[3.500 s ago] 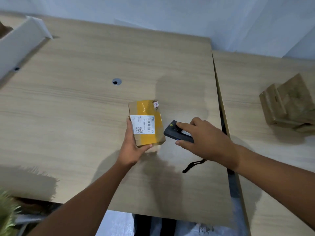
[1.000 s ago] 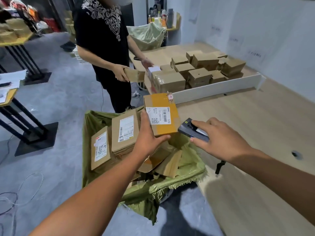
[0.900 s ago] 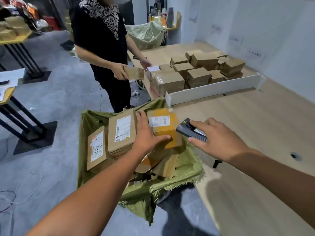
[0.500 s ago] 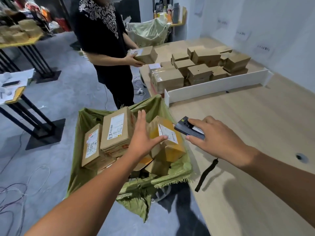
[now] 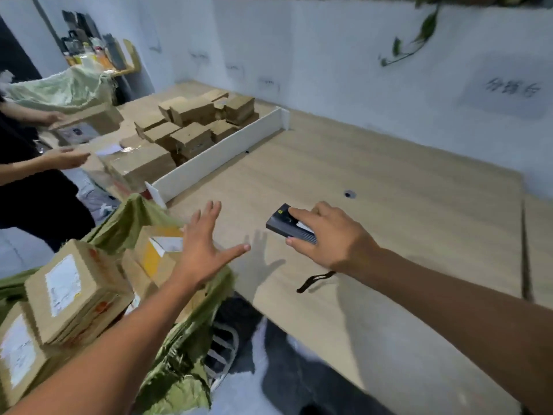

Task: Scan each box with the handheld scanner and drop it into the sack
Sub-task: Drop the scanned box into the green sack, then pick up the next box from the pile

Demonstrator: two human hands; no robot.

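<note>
- We find the left hand empty, its fingers straight and spread, held above the near corner of the desk just beside the mouth of the green sack.
- The right hand grips the black scanner from above, with the fingers over its top and the thumb along its near side. Its strap dangles below the wrist, over the desk.
- The yellow-taped box lies tilted inside the sack with its label showing, partly hidden behind the left hand. We cannot tell whether the hand touches it.
- In our judgement the drop of this box is complete, and the step in hand is the turn towards the next box.
- The next move calls for the left hand to take a box from the pile of boxes beyond the white divider and turn its label towards the scanner.
- Obstruction: the divider stands upright between the bare desk and the pile, so we judge the reach must pass over it.
- Other labelled boxes are stacked high in the sack, near its rim, and we judge that a further box could slide off.
- Another person stands at the left, with both hands at the near end of the same pile, so the reaches may cross.
- A second sack stands beyond that person.
</note>
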